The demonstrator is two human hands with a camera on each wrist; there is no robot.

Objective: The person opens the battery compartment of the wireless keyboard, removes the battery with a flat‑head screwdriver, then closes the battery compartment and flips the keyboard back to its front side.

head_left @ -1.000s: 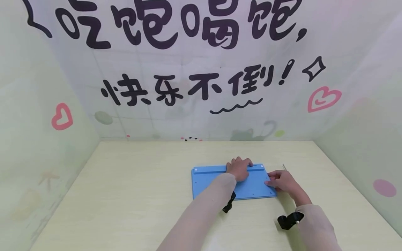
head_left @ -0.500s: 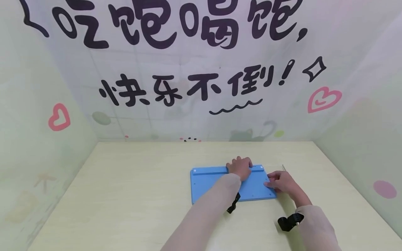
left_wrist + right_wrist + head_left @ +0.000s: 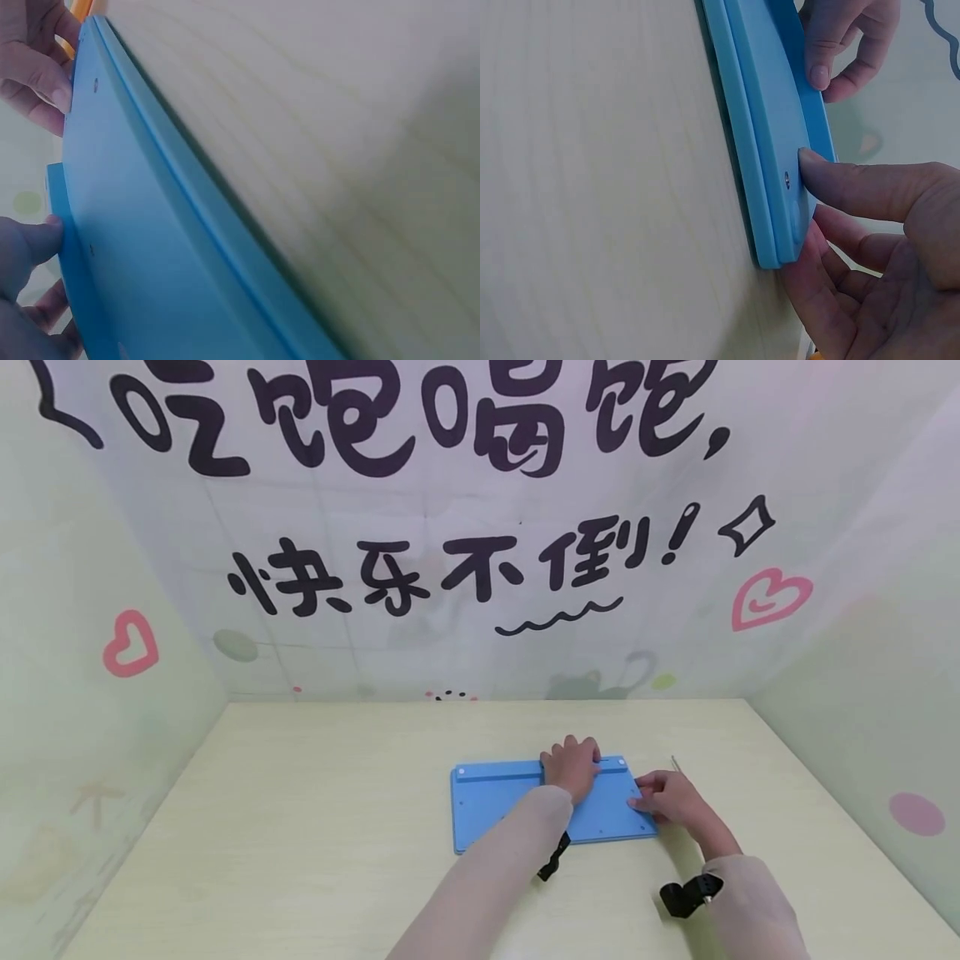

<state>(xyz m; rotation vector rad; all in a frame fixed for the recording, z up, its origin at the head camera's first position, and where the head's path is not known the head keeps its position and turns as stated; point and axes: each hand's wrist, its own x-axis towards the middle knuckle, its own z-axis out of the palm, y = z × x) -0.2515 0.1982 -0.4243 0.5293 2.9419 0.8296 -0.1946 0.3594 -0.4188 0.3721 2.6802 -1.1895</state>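
A flat blue rectangular panel (image 3: 487, 814) of two thin layers lies on the table, with a raised strip (image 3: 495, 771) along its far edge. Small screws or holes show near its borders; one screw (image 3: 787, 180) is plain in the right wrist view. My left hand (image 3: 572, 770) grips the strip right of its middle, fingers over the far side and thumb (image 3: 41, 238) on the near side. At the panel's right edge my right hand (image 3: 675, 796) pinches it, thumb (image 3: 840, 184) on top and fingers below.
A thin metal rod (image 3: 677, 764) shows just beyond my right hand. Something orange (image 3: 80, 9) appears behind that hand in the left wrist view; its kind is hidden. Printed walls close off the table (image 3: 315, 827) at the back and sides.
The head view has turned slightly, shifting the wall print and panel left. My left forearm has swung a little to the right. Both hands keep their hold on the panel.
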